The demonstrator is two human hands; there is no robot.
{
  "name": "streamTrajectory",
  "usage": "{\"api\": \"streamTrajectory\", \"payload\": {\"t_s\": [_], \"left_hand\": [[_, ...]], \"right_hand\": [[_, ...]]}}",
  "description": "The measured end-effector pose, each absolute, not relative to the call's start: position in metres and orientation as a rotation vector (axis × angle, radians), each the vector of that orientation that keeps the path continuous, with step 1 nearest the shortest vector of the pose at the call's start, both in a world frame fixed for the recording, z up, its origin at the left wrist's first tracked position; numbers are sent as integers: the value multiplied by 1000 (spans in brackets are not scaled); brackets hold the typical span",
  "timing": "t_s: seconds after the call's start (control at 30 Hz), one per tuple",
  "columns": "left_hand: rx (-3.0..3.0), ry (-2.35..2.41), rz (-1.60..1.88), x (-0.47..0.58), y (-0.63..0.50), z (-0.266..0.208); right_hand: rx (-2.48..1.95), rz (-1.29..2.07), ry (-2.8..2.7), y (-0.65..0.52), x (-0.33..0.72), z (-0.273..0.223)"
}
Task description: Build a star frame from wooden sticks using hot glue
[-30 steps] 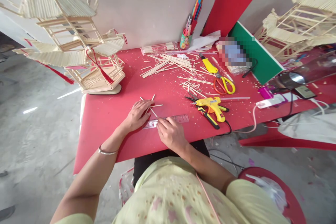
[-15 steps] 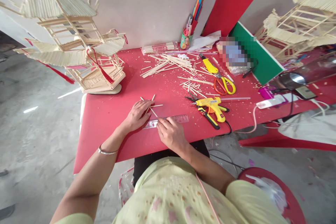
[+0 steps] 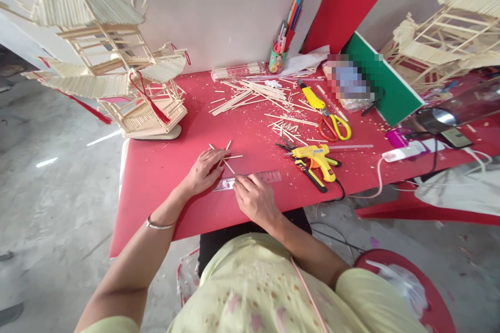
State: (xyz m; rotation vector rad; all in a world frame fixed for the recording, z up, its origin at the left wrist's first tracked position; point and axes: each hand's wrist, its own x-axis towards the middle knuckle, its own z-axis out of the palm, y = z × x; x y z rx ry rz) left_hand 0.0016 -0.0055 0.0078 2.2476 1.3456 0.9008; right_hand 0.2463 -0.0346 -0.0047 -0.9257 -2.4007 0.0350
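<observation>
Sticks [image 3: 229, 167] lie crossed just beyond the ruler [image 3: 269, 176], 1 slanting toward it; our nearer left hand [image 3: 206, 169] rests on them, fingers extended; our right hand [image 3: 254, 196] curls at the ruler, grip unclear.

this was a craft workshop. a flat red table [image 3: 156, 166] held a yellow plastic glue gun [image 3: 315, 153], a clear plastic ruler [image 3: 224, 183], thin pale wooden sticks [image 3: 236, 102] and a tiered stick-built pagoda [image 3: 94, 85].
</observation>
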Motion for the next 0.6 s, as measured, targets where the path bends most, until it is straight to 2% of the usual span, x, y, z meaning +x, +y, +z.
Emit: {"api": "streamTrajectory", "payload": {"t_s": [0.6], "left_hand": [[2262,1367,880,4,-5,9]], "right_hand": [[-909,19,-2400,-34,246,-10]]}}
